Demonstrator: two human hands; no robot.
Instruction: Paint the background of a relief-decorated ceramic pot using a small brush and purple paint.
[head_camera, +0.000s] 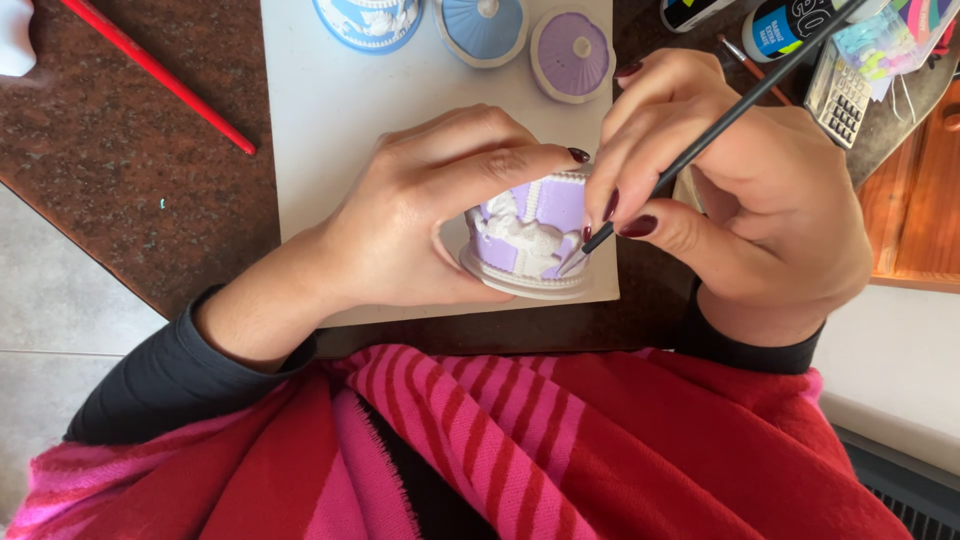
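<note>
A small round lilac box (535, 240) with raised white relief ornament and a white beaded rim is held tipped on its side, its wider white base turned toward the person and its open top facing away. It is cupped in the left hand (420, 215), whose thumb runs beneath the base while the fingers arch over the upper wall. A thin black-handled paintbrush (725, 120) is pinched between the thumb and fingers of the right hand (740, 200), just right of the box; its handle slants up and away to the right, and its fine tip is laid against the box's lower right wall, near the base rim.
</note>
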